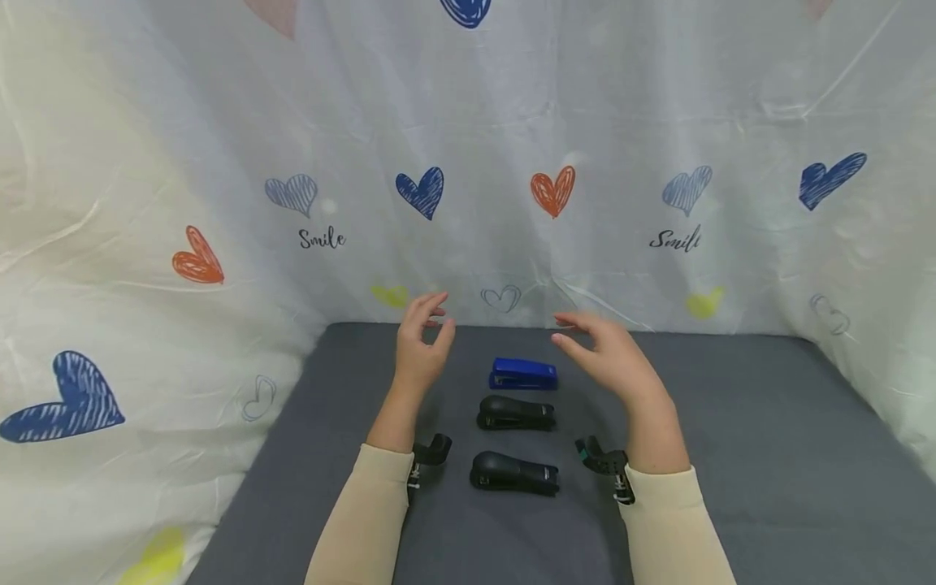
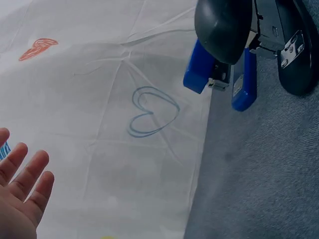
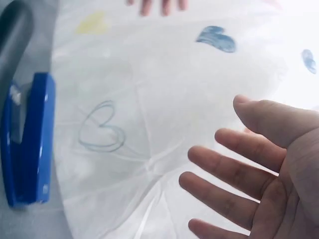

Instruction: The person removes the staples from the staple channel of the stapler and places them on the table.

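Observation:
Three staplers lie in a column on the grey table in the head view. The blue stapler (image 1: 523,374) is farthest back, a black stapler (image 1: 516,413) sits in the middle, and another black stapler (image 1: 514,474) is nearest. My left hand (image 1: 422,345) is raised to the left of the blue stapler, fingers relaxed and holding nothing. On the other side, my right hand (image 1: 603,353) hovers with thumb and fingers apart, also holding nothing. The right wrist view shows the blue stapler (image 3: 32,142) well apart from the spread fingers.
A grey cloth covers the table (image 1: 753,422). Behind and beside it hangs a white curtain (image 1: 483,122) printed with hearts and the word Smile. Each wrist carries a black camera mount, one on the left (image 1: 433,451) and one on the right (image 1: 605,460).

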`<state>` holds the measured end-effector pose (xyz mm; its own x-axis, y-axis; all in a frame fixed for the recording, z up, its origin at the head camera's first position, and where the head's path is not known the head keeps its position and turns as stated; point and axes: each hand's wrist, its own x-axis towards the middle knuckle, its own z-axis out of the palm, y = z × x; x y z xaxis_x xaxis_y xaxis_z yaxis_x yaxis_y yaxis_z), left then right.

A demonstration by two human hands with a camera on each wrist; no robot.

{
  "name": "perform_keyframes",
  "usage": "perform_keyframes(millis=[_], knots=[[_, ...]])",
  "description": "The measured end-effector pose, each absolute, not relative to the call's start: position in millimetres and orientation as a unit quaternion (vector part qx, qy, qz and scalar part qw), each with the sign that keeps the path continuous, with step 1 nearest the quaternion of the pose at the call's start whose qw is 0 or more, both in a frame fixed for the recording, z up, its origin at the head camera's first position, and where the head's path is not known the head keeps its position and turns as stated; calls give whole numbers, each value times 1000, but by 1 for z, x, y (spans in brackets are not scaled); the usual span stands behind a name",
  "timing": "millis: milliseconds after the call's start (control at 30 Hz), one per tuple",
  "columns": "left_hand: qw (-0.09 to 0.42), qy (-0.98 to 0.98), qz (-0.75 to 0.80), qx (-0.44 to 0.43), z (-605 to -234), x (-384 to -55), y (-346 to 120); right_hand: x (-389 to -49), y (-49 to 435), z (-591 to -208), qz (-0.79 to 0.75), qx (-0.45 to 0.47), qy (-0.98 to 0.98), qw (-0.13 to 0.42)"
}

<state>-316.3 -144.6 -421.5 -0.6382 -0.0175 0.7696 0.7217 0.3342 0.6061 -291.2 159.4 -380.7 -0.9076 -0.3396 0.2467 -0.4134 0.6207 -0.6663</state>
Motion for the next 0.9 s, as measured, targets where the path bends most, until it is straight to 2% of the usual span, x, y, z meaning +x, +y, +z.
perform_keyframes(millis=[200, 300, 600, 767, 900], knots=[[308, -743, -552, -220, -432, -322, -147, -294, 144, -385, 387, 197, -899, 60], [269, -759, -559, -197, -438, -326, -144, -305, 131, -395, 373, 197, -905, 57], [61, -848, -514, -110, -469, -342, -128, -326, 100, -431, 290, 225, -930, -32], [-34, -898, -415, -141, -488, -349, -121, -333, 96, -442, 244, 216, -944, -41], [-47, -918, -349, -182, -497, -349, -117, -336, 99, -449, 239, 212, -948, -17]])
